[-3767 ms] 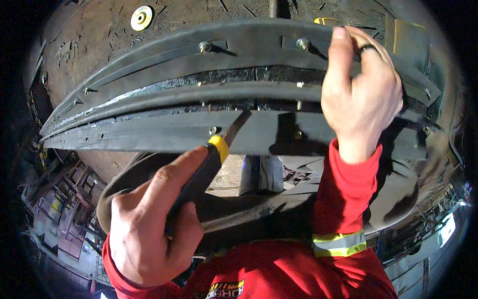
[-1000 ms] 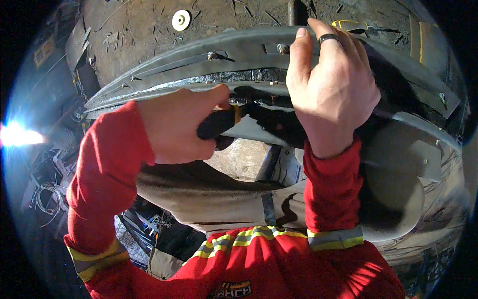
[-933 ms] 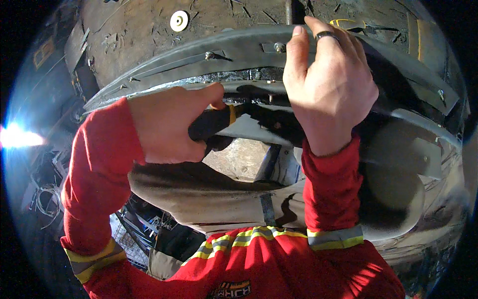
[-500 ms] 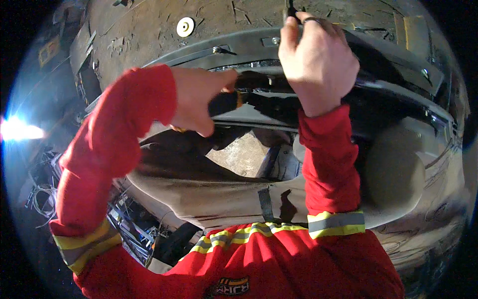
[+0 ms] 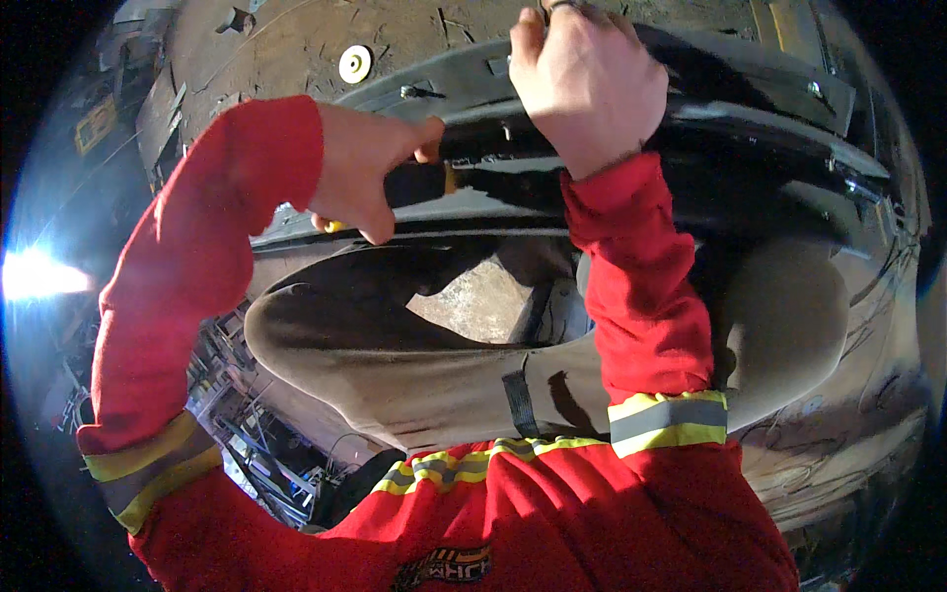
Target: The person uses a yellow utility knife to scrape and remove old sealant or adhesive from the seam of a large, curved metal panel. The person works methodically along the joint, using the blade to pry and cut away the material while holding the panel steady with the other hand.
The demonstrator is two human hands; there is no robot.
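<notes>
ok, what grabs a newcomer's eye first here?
The red sleeves with reflective bands, reaching up mid-frame. The left hand grips a black tool handle with a yellow collar against the dark curved metal panel; the right hand holds the panel's upper edge. A bright light flares at far left.

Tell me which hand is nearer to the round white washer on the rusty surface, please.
Left. The left hand, gripping a black-and-yellow tool handle, is just below and right of the washer. The right hand is farther right, on the dark curved panel.
</notes>
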